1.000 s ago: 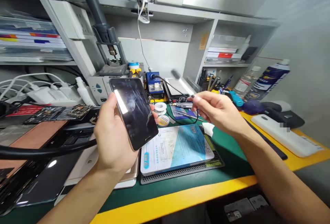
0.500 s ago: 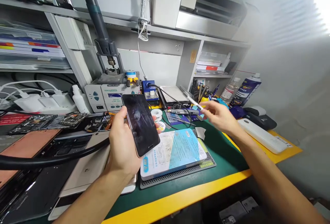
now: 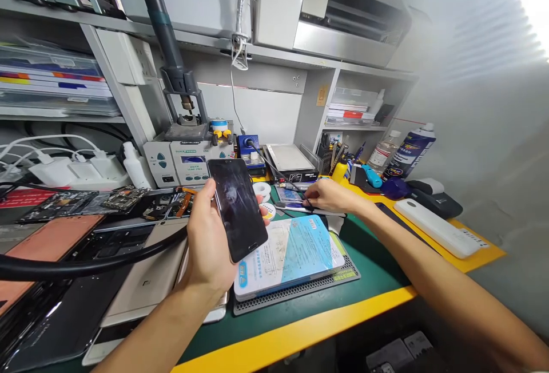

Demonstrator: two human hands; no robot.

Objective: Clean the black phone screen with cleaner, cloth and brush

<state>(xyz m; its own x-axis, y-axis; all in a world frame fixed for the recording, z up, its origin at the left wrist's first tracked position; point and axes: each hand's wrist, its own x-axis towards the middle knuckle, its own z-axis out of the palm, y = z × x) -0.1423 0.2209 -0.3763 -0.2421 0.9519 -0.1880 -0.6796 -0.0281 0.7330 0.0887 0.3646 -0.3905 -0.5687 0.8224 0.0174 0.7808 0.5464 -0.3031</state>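
My left hand [image 3: 212, 238] is wrapped around a smartphone [image 3: 239, 207] and holds it upright, screen toward me. Smudges show on its dark glass, and my fingertips curl around its right edge. Over the tools at the middle of the bench, my right hand [image 3: 332, 195] reaches down with its fingers pinched together. What they grip, if anything, is hidden. Just below those fingers a slim, pale pen-like tool [image 3: 321, 211] lies on the bench. A black cable loops close by. In front of the phone is a blue-and-white box [image 3: 295, 250] on a grey perforated mat [image 3: 295, 297].
Phone parts and a rose-gold back cover [image 3: 55, 241] crowd the left side, crossed by a thick black cable [image 3: 107, 270]. Behind stand a soldering station [image 3: 189, 161] and a flat metal plate heater [image 3: 291, 158]. Bottles and a spray can [image 3: 409, 150] line the right.
My right hand has moved left and down to the bench tools. The pale pen-like tool it held raised is now down on the bench. My left hand still holds the smartphone, barely shifted.
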